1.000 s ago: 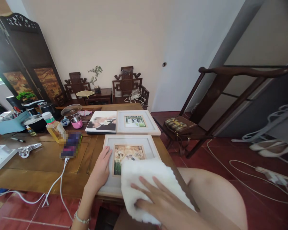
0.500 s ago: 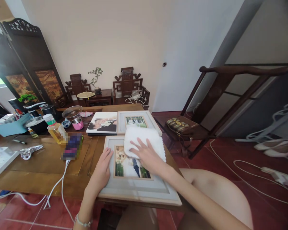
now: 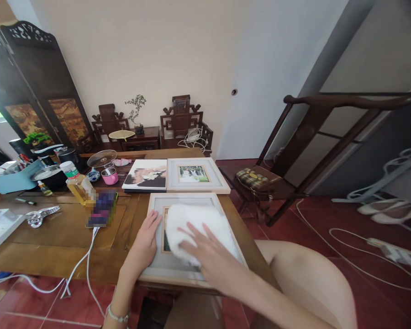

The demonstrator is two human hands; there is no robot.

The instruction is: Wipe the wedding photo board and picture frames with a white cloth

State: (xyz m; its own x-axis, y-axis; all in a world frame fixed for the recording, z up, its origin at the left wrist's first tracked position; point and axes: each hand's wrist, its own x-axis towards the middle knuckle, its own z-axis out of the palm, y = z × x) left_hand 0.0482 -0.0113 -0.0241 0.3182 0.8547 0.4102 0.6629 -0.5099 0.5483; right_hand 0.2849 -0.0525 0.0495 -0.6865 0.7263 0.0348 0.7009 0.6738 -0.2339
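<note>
A light wooden picture frame with a pale grey mount lies flat at the table's near edge. The white fluffy cloth covers most of its photo; only a strip at the left shows. My right hand presses on the cloth from above, fingers spread and slightly blurred. At the frame's left side rests my left hand, fingers stretched out over the rim. Just beyond lies a second framed photo, beside a stack topped by a photo print.
Left on the table are a phone with white cables, a bottle of yellow liquid, a pink cup, a silver hair clip and a power strip. A dark wooden chair with a bag stands right.
My right hand has slid the cloth toward me and slightly left, off the far frame and over the near photo. My left hand stays at the frame's edge.
</note>
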